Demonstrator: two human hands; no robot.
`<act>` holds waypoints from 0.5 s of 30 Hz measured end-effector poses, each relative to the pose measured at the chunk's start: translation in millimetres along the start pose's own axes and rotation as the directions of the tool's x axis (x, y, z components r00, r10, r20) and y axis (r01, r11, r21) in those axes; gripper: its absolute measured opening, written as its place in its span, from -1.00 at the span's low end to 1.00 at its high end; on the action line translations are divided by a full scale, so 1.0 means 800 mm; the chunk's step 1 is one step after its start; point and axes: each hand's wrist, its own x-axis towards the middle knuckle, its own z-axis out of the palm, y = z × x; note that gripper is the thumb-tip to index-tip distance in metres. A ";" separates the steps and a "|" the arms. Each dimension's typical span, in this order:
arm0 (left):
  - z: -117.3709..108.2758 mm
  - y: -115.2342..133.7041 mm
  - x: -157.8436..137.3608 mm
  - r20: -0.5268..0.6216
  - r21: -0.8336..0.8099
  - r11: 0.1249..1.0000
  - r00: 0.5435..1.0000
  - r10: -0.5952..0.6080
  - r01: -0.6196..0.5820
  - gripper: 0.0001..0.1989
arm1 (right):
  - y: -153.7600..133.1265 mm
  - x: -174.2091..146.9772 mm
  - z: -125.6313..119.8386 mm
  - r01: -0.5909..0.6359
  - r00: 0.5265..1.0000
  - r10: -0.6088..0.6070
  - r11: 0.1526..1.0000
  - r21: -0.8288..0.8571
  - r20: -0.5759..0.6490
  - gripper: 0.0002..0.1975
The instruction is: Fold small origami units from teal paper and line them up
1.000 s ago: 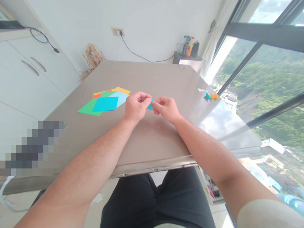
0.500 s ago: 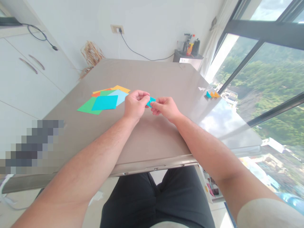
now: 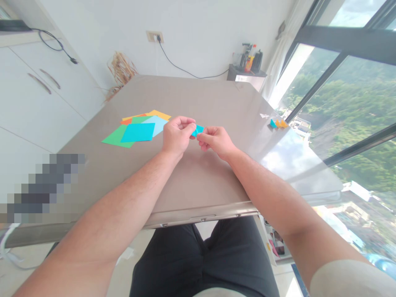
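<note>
Your left hand (image 3: 177,134) pinches one side of the small, folded, bright-blue piece of paper (image 3: 198,130) between thumb and fingers, and your right hand (image 3: 215,140) grips its other side, so it sits between them over the smooth grey-brown table (image 3: 201,181). Flat blue, green and orange paper sheets (image 3: 138,133) overlap near your left hand; a folded blue paper shape (image 3: 272,123) stands well to the right.

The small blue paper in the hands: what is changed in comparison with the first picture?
More of the blue paper shows now: the left hand and right hand pinch it slightly further apart. Nothing was let go. The loose sheets and folded pieces have not moved.
</note>
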 end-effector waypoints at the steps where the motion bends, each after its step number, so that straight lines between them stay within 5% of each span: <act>1: 0.000 -0.001 0.000 0.002 -0.009 1.000 1.000 0.004 -0.004 -0.84 | 0.000 -0.001 0.000 -0.004 1.000 0.004 1.000 -0.001 0.010 -0.81; 8: -0.001 -0.003 0.001 0.018 -0.054 0.999 1.000 0.010 -0.009 -0.83 | -0.001 -0.001 -0.003 0.033 0.999 -0.034 0.997 -0.073 -0.012 -0.80; 15: -0.008 0.000 0.001 0.161 -0.059 0.998 0.987 0.012 -0.003 -0.67 | -0.006 -0.005 -0.008 0.046 0.998 -0.052 0.991 -0.126 -0.046 -0.77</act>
